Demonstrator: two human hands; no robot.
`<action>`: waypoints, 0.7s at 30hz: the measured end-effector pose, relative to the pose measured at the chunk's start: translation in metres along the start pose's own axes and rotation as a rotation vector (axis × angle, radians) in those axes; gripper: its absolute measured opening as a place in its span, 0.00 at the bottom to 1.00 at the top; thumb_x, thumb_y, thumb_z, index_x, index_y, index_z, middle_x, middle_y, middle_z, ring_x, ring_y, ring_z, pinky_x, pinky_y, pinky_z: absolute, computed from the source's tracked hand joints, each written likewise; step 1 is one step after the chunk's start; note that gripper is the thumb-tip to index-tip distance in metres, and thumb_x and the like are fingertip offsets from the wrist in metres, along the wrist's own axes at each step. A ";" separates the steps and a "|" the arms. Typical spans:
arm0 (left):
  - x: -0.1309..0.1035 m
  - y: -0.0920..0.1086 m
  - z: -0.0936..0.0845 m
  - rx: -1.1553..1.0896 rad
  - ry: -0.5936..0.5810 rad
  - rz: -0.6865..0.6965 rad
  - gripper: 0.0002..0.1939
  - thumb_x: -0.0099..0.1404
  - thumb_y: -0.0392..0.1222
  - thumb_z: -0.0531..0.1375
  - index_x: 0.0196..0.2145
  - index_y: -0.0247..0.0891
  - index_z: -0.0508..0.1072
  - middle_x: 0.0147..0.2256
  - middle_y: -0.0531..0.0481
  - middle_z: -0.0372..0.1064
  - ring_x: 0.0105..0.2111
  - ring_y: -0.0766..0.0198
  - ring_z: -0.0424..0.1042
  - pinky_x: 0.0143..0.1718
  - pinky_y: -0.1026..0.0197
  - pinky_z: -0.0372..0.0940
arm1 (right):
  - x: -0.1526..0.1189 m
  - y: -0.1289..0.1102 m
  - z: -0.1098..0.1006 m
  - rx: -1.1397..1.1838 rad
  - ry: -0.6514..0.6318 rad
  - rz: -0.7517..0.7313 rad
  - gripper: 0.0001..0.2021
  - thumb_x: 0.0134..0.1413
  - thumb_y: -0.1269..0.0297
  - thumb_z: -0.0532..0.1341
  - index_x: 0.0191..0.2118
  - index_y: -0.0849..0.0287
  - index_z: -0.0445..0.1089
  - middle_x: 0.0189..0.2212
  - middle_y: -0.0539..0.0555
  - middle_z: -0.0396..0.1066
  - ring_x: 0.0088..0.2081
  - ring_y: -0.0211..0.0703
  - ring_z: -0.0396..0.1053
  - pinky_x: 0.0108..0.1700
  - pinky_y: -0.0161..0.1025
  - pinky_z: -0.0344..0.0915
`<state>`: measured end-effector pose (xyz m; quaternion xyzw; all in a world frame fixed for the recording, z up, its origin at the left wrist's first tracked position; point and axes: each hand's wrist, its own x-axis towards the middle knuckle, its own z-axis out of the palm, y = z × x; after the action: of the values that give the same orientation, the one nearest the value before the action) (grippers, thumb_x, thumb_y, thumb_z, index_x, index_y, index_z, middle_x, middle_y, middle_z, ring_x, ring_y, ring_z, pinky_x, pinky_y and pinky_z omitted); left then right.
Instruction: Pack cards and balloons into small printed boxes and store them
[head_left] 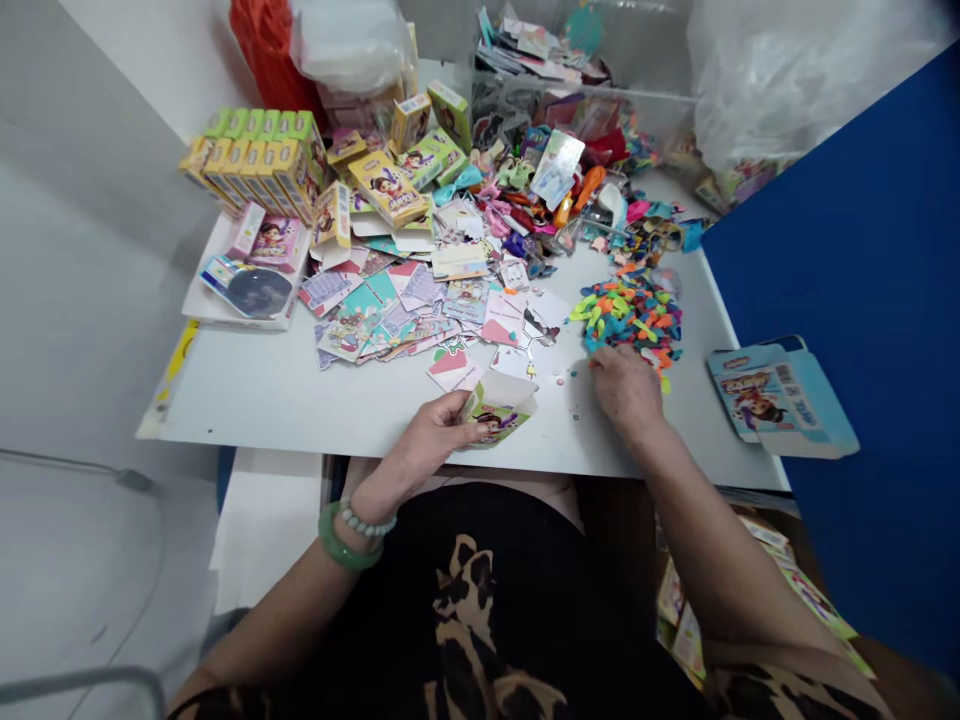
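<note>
My left hand (431, 440) grips a small green printed card box (496, 415) close to the table's front edge, thumb on its front. The box's top is open, with a pale flap standing up. My right hand (628, 388) reaches down to the near side of a heap of small bright pieces (630, 315) in yellow, orange, blue and pink, their exact kind too small to tell. Its fingers are bent together at the heap, and whatever they pinch is hidden. Between the hands and beyond lie loose printed cards (397, 310).
Stacked yellow-green boxes (259, 160) stand at the back left, beside a white box (240, 310). Mixed trinkets (525, 200) and a clear bin (585, 95) fill the back. An open blue box (780, 400) overhangs the right edge beside a blue panel (862, 250).
</note>
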<state>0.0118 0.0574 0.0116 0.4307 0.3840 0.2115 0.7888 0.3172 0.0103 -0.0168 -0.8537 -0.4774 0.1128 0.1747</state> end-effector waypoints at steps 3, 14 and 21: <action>0.002 -0.002 0.002 -0.005 0.007 -0.019 0.25 0.52 0.47 0.76 0.45 0.36 0.79 0.43 0.48 0.80 0.42 0.60 0.76 0.48 0.57 0.70 | -0.006 0.014 -0.006 0.361 0.018 0.089 0.06 0.50 0.61 0.63 0.27 0.55 0.74 0.29 0.53 0.72 0.34 0.47 0.68 0.40 0.45 0.65; 0.007 0.000 0.023 -0.016 -0.046 -0.059 0.22 0.52 0.45 0.76 0.43 0.37 0.79 0.44 0.48 0.80 0.43 0.60 0.76 0.50 0.57 0.70 | -0.015 0.026 -0.041 1.068 -0.157 0.275 0.19 0.31 0.53 0.74 0.29 0.51 0.67 0.20 0.44 0.64 0.21 0.39 0.63 0.24 0.39 0.60; 0.012 -0.003 0.034 -0.001 -0.109 -0.034 0.23 0.51 0.47 0.76 0.42 0.37 0.79 0.41 0.48 0.79 0.41 0.60 0.75 0.46 0.58 0.69 | -0.037 -0.037 -0.055 0.969 -0.192 -0.003 0.12 0.48 0.49 0.67 0.30 0.50 0.69 0.22 0.48 0.69 0.21 0.42 0.65 0.25 0.42 0.64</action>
<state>0.0461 0.0463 0.0151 0.4345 0.3476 0.1744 0.8124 0.2895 -0.0140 0.0493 -0.6593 -0.3853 0.3996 0.5071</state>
